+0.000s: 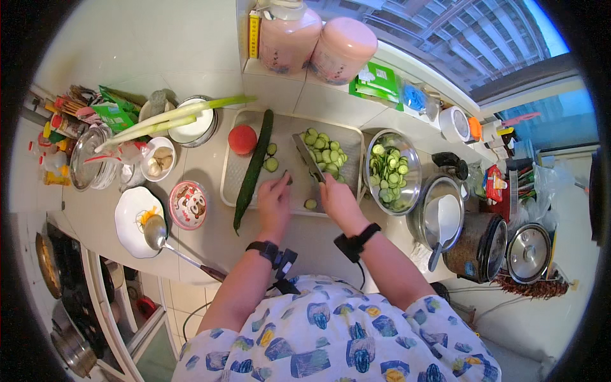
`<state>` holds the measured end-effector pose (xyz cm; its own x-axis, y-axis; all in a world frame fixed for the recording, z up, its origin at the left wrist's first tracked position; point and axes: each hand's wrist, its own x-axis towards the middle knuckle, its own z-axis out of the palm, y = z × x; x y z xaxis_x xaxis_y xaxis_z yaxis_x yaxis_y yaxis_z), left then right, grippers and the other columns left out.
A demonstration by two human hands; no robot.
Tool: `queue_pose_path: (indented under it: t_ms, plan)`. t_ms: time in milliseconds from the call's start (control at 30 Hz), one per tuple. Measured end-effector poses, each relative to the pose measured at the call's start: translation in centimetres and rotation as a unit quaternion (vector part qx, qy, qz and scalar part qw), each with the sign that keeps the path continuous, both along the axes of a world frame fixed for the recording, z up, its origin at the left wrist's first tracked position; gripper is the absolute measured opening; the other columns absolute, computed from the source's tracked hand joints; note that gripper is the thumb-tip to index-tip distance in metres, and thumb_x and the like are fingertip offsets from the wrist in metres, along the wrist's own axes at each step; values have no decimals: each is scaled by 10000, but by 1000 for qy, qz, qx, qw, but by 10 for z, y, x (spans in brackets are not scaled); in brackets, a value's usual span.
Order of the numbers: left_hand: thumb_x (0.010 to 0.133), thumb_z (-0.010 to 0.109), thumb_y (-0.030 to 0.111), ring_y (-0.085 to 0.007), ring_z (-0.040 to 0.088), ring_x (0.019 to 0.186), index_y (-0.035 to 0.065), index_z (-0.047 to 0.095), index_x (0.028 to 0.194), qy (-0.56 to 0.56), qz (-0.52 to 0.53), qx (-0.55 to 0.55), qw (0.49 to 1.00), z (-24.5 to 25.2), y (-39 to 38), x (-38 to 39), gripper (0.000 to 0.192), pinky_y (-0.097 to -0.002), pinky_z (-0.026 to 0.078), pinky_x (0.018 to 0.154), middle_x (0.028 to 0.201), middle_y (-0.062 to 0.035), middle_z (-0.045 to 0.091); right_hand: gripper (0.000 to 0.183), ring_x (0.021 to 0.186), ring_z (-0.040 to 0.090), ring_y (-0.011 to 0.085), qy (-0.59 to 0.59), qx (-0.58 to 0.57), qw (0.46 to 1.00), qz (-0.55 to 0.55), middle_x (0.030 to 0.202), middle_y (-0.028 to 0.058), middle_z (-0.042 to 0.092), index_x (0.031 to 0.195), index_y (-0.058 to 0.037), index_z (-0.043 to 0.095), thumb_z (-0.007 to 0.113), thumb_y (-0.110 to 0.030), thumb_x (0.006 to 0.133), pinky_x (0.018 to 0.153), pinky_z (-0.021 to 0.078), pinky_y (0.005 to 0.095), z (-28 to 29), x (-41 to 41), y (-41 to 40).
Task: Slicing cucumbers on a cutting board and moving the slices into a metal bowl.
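Observation:
My right hand (pixel 336 203) grips a kitchen knife (pixel 309 156), its blade beside a pile of cucumber slices (pixel 327 150) on the chopping board (pixel 292 125). Over the board's near part is my left hand (pixel 275 203), a small dark cucumber end (pixel 288 177) at its fingertips. A whole cucumber (pixel 255 167) lies across the board's left part and over its near edge. Left of it sits a red tomato (pixel 242 140). A few loose slices (pixel 270 164) rest between cucumber and knife, and one (pixel 310 204) near the front edge. More slices fill a steel bowl (pixel 416 184) at the right.
At left are a white plate (pixel 128 229) with a steel ladle (pixel 155 232), a lidded red-rimmed bowl (pixel 187 205), a garlic bowl (pixel 162 176) and leeks (pixel 157 122). A pot with a white rice paddle (pixel 447 217) and a dark cooker (pixel 470 248) stand at right.

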<state>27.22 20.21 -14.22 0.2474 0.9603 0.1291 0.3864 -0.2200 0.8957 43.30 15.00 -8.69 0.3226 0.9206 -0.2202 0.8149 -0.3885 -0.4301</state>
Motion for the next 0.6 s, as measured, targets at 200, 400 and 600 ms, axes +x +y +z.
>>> queue_pose_path:
  t_ms: [200, 400, 600]
  plan:
    - [831, 630, 16, -312, 567, 1012, 84, 668, 1158, 91, -58, 55, 993, 26, -3, -23, 336, -389, 460, 911, 1071, -136, 602, 274, 706, 612, 463, 24, -6, 1000, 0, 743, 252, 631, 1148, -31, 481, 538, -221, 960, 611, 477, 534, 20, 18, -44]
    - [885, 598, 95, -360, 493, 1214, 24, 548, 1277, 31, -53, 43, 997, 52, 12, -6, 402, -430, 398, 1035, 1258, -179, 551, 312, 768, 635, 409, 40, 38, 994, -90, 831, 184, 651, 1150, -63, 471, 609, -233, 927, 631, 491, 470, 63, -5, -68]
    - [947, 520, 227, -349, 397, 1343, 63, 478, 1380, 72, -333, 254, 905, 131, 17, 62, 465, -465, 288, 1131, 1444, -150, 448, 315, 738, 633, 376, -3, 147, 981, -126, 804, 152, 630, 996, -44, 434, 680, -181, 855, 626, 492, 450, 99, 32, -91]
